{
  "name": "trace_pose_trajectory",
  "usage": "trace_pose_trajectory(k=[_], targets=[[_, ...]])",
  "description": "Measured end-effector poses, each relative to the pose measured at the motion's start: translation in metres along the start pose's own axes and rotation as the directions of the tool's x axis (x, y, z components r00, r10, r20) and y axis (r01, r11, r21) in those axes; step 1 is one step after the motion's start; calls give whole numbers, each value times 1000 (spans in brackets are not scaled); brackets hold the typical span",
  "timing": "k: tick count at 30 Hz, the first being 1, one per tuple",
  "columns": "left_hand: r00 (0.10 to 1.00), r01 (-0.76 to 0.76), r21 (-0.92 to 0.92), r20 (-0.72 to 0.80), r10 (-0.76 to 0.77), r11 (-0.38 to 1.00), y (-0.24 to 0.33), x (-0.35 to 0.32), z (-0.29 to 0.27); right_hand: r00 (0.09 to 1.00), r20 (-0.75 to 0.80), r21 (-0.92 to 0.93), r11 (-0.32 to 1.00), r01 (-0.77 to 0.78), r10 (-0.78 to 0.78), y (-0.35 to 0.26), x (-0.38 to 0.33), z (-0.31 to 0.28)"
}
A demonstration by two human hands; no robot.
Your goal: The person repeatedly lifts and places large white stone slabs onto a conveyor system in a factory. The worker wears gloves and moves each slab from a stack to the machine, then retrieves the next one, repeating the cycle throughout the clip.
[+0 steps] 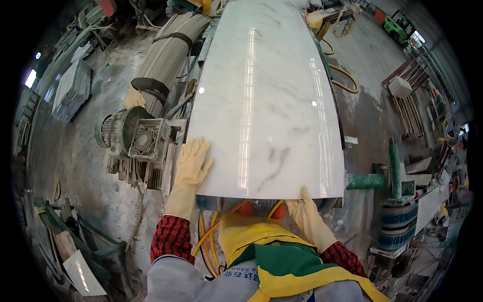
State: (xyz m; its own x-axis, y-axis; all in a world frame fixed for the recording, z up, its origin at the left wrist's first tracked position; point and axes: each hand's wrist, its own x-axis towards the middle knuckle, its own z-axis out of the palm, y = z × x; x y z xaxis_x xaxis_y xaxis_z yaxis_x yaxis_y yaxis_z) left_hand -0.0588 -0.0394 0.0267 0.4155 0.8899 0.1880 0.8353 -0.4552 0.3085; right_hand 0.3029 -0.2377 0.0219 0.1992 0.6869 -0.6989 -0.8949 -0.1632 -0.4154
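Note:
A long polished white marble slab [271, 110] with grey veining stretches away from me, its near edge just in front of my body. At its near left corner, my left hand [192, 160], in a cream rubber glove, lies flat with the fingers stretched out over the surface and side edge. My right hand [304, 214], gloved alike, grips the near edge right of the middle. Its thumb rests at the top edge; the other fingers are hidden below. Long light reflections run along the slab.
Left of the slab stands a dusty motor with a gearbox [146, 138], beside a strapped bundle of long strips [168, 55]. A green pipe [365, 181] juts out at the right. Yellow hoses [204, 241] hang below the near edge. Stacked slabs [73, 90] lie far left.

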Motion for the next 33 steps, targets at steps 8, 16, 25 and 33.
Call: trace_pose_trajectory(k=[8,16,25,33], targets=[[1000,-16,-60,-5,16,998,2,-15,-3,999,44,-150,989,13,-6,11,-21,-26],[978,-202,58,56,199,978,21,-29,-15,977,-22,24,978,-209,210,23,-31,-85],[869,-264,-284,345,355,922,12,162,50,988,-65,-359,920,-157,143,43,-2,-120],[820,-127,-167,537,198,978,-4,188,48,861,154,-299,853,-428,485,57,48,-164]])
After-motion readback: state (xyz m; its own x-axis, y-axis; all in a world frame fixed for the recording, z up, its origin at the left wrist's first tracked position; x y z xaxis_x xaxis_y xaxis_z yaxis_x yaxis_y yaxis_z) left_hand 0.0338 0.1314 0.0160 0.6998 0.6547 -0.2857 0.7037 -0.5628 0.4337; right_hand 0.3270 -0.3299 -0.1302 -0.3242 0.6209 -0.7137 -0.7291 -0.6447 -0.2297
